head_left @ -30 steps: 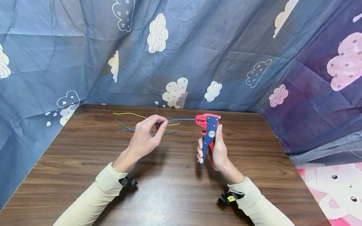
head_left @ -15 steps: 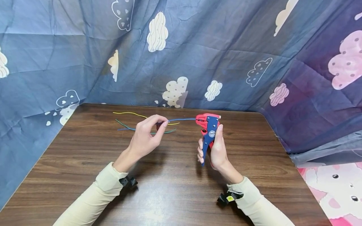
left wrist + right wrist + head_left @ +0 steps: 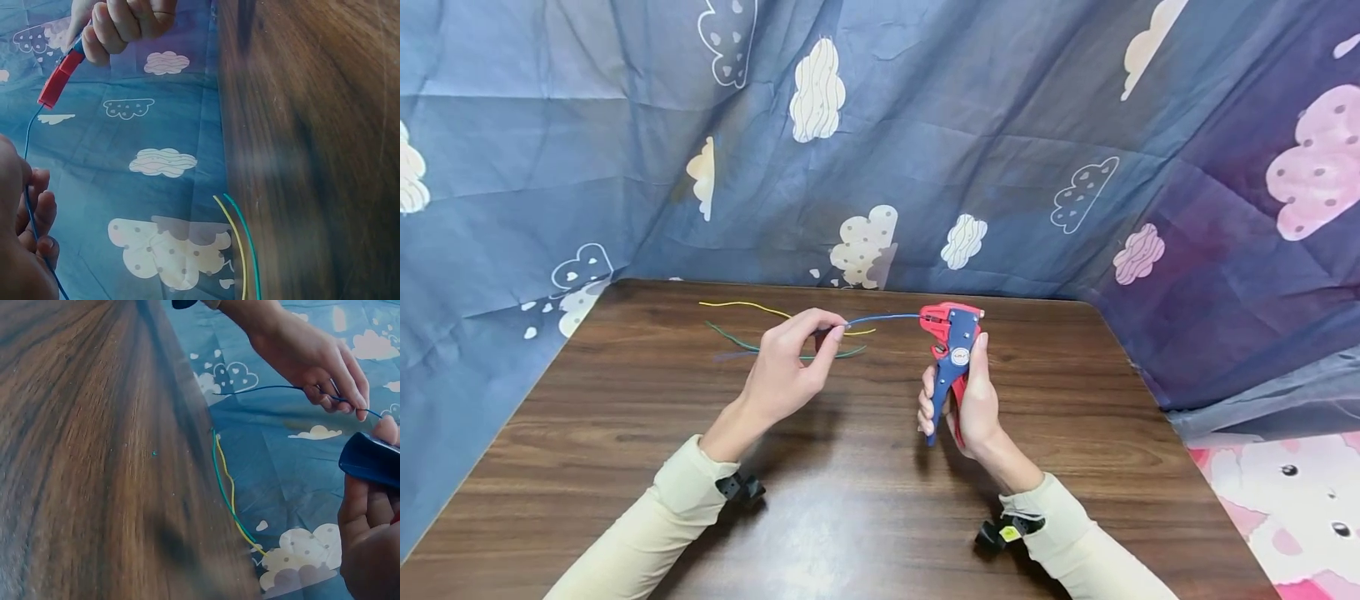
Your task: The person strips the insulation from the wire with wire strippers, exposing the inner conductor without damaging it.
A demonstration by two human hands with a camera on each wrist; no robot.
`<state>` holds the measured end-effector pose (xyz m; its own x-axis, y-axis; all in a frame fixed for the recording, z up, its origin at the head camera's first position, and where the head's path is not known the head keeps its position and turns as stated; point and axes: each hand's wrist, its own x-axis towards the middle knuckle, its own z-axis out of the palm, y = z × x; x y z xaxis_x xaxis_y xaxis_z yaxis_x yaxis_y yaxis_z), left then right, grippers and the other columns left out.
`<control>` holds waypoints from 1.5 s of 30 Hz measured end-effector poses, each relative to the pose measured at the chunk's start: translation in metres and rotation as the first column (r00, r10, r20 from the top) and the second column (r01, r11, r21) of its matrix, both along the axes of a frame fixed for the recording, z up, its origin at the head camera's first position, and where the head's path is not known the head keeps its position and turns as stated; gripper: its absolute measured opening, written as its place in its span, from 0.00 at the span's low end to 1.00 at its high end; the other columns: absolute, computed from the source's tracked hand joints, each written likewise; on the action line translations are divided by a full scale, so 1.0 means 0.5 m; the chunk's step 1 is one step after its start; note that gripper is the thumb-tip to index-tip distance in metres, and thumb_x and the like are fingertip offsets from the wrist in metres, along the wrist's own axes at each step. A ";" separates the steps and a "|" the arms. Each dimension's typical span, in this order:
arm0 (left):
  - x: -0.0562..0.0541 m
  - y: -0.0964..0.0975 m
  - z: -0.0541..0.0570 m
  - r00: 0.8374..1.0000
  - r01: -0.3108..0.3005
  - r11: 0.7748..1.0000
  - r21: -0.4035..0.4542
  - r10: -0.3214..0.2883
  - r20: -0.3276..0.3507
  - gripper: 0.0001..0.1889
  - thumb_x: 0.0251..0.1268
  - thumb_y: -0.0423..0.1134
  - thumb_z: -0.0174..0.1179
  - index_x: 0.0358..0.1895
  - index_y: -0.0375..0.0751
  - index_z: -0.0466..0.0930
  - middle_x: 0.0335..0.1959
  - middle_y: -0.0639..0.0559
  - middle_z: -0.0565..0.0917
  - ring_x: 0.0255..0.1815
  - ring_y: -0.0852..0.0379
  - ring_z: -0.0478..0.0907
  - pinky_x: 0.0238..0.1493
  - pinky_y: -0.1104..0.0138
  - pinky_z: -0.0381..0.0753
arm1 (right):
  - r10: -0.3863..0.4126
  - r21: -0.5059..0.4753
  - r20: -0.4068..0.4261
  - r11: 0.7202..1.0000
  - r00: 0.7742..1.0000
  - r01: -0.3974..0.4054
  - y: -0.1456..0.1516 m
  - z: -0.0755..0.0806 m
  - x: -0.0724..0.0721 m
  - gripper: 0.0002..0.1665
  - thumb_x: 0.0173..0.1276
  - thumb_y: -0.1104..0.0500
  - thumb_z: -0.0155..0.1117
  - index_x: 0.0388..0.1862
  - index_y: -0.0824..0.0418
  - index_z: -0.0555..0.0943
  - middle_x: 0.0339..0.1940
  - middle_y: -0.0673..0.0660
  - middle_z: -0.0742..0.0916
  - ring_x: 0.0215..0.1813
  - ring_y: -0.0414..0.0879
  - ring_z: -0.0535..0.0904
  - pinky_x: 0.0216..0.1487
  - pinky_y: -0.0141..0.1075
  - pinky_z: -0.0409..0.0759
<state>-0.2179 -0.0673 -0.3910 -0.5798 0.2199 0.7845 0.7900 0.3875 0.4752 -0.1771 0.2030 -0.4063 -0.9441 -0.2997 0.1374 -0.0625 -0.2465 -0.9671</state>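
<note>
My left hand (image 3: 793,362) pinches a blue wire (image 3: 883,317) between thumb and fingertips. The wire's right end runs into the red jaws of a wire stripper (image 3: 958,333), while its free tail trails out to the left behind the hand. My right hand (image 3: 981,408) grips the stripper upright, fingers round the blue handle and thumb along the back, with the red handle standing apart from the blue one. In the left wrist view the red head (image 3: 59,78) of the tool meets the wire. Part of the stripper is cut off in the right wrist view.
A yellow wire (image 3: 741,303) and a green wire (image 3: 726,335) lie on the wooden table (image 3: 625,400) behind my left hand. A tiny green bit (image 3: 154,453) lies on the tabletop. Blue cloud-print cloth (image 3: 760,208) hangs along the table's back edge.
My right hand squeezed the stripper's handles together, and now they have spread apart again. The blue wire's free tail has dipped slightly. My left hand has hardly moved.
</note>
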 end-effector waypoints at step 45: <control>0.007 -0.006 0.021 0.999 -0.013 0.998 0.056 0.016 -0.046 0.05 0.76 0.39 0.66 0.40 0.43 0.84 0.26 0.59 0.80 0.27 0.64 0.74 0.29 0.65 0.78 | 0.157 0.022 -0.124 0.988 0.980 -0.155 0.007 0.051 0.020 0.50 0.83 0.24 0.15 0.32 0.59 0.74 0.20 0.53 0.84 0.19 0.47 0.82 0.23 0.43 0.85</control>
